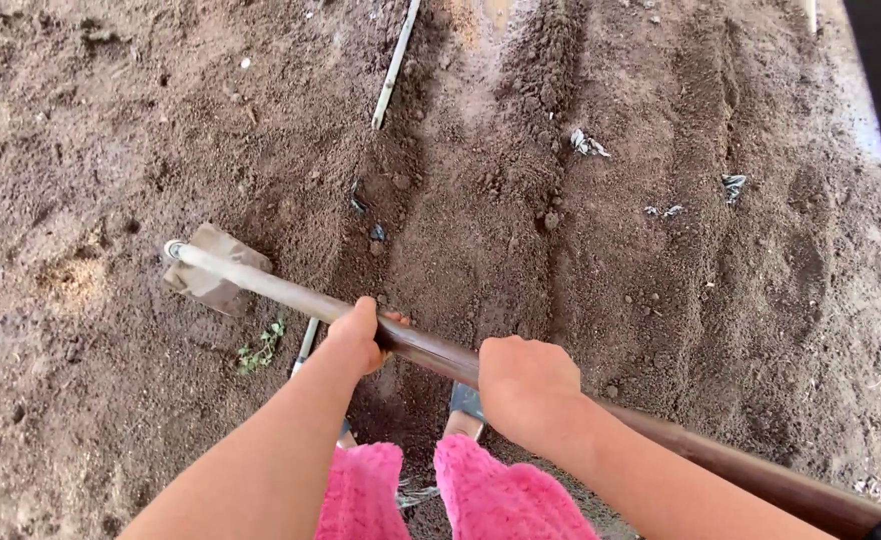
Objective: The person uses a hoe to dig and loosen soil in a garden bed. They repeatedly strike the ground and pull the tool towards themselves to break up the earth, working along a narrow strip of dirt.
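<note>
Both of my hands grip the long brown wooden handle [290,296] of a hoe that runs from lower right to upper left. My left hand [360,336] is wrapped around it further along, toward the blade. My right hand [526,388] clasps it closer to me. The dusty metal blade [214,272] rests on the loose brown soil [110,150] at the left. My legs in pink trousers [480,492] and a foot in a sandal [465,404] show below the handle.
Raked furrows and ridges [550,150] run away from me in the middle and right. A thin pale stick or pipe [395,66] lies in a furrow at the top. A small green weed [260,350] sits near the blade. Bits of dried leaf [588,144] dot the ridges.
</note>
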